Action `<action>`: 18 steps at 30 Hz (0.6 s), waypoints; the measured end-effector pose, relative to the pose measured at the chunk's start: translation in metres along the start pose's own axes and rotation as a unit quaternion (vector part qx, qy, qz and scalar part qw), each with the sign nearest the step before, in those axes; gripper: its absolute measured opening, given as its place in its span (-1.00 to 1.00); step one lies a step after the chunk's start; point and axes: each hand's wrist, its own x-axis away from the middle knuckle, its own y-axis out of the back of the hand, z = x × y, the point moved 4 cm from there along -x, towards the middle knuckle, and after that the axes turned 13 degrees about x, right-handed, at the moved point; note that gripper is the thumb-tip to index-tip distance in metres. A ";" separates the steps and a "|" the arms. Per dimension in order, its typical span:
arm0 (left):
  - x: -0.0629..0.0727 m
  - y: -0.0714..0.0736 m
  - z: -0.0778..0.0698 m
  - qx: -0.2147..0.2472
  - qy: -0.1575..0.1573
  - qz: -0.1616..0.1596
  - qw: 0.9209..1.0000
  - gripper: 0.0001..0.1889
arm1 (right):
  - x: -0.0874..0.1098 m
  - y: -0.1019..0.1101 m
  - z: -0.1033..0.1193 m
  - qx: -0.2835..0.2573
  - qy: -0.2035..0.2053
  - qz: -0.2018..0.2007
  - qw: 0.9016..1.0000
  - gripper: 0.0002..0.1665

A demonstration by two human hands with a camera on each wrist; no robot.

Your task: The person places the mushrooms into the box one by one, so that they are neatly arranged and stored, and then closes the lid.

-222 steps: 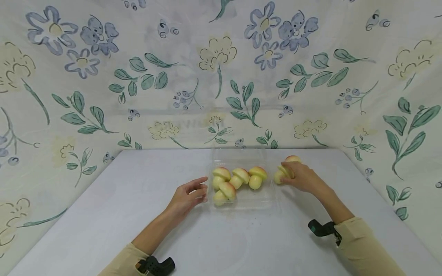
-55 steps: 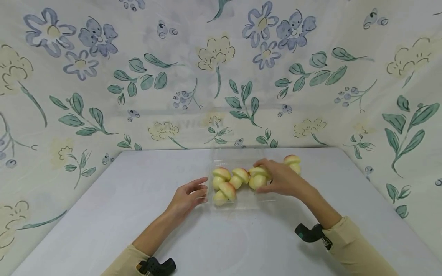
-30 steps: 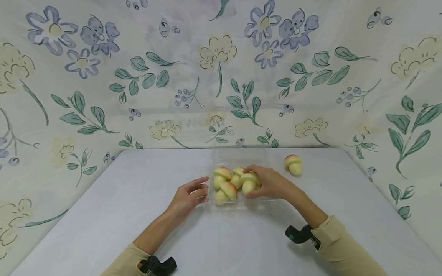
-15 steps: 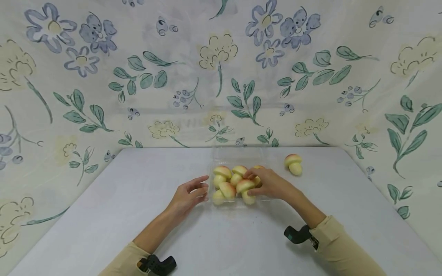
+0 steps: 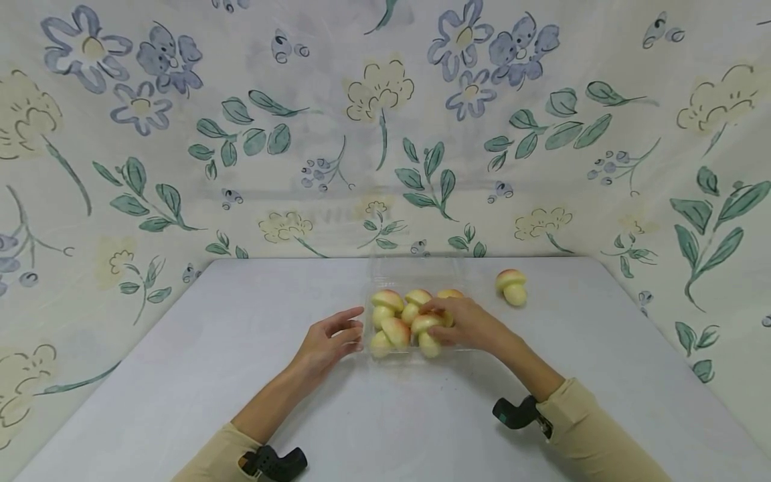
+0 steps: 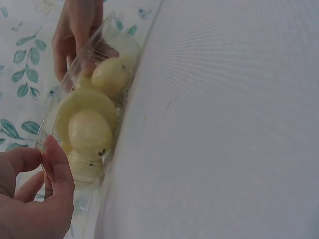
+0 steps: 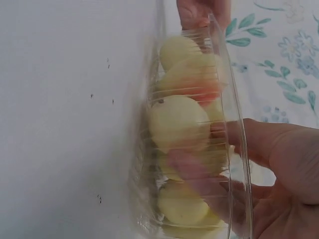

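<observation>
A clear plastic box (image 5: 448,345) with its lid (image 5: 415,269) raised at the back stands mid-table, holding several pale yellow mushrooms with reddish caps. My right hand (image 5: 466,323) reaches into the box's right part, fingers and thumb around the cap of a front mushroom (image 5: 429,345). The right wrist view has the blurred thumb beside that mushroom (image 7: 179,122), seen through the wall. At the box's left end, my left hand (image 5: 328,345) pinches the rim between thumb and fingertips in the left wrist view. Behind my right fingers, another mushroom (image 5: 450,294) is partly hidden.
One loose mushroom (image 5: 512,288) stands on the white table (image 5: 385,428) to the right of the box, near the back edge. Floral cloth (image 5: 337,154) hangs behind the table and at its sides.
My right hand took a mushroom from the table at the right and brought it left into the front of the box. Lately it shifts slightly left. My left hand has stayed at the box.
</observation>
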 end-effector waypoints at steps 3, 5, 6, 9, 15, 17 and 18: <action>0.000 0.000 0.000 -0.001 -0.001 -0.006 1.000 -0.44 | 0.000 -0.001 0.000 -0.009 -0.003 0.000 1.000 -0.63; 0.001 -0.001 0.001 -0.003 -0.001 -0.009 1.000 -0.44 | 0.001 -0.002 0.000 -0.015 -0.002 -0.002 1.000 -0.64; 0.001 -0.001 0.001 -0.004 -0.002 -0.009 1.000 -0.44 | 0.001 -0.003 0.000 -0.017 -0.002 -0.001 1.000 -0.64; 0.002 -0.001 0.003 -0.002 -0.006 -0.009 1.000 -0.44 | 0.002 -0.005 0.000 -0.026 -0.004 0.002 1.000 -0.63; 0.003 -0.002 0.007 0.004 -0.013 -0.007 1.000 -0.44 | 0.004 -0.009 0.001 -0.058 -0.028 0.025 0.998 -0.60; 0.003 -0.002 0.007 0.004 -0.014 -0.007 1.000 -0.44 | 0.004 -0.009 0.002 -0.064 -0.037 0.032 0.997 -0.58; 0.003 -0.002 0.007 0.004 -0.014 -0.008 1.000 -0.44 | 0.004 -0.009 0.002 -0.066 -0.040 0.034 0.996 -0.57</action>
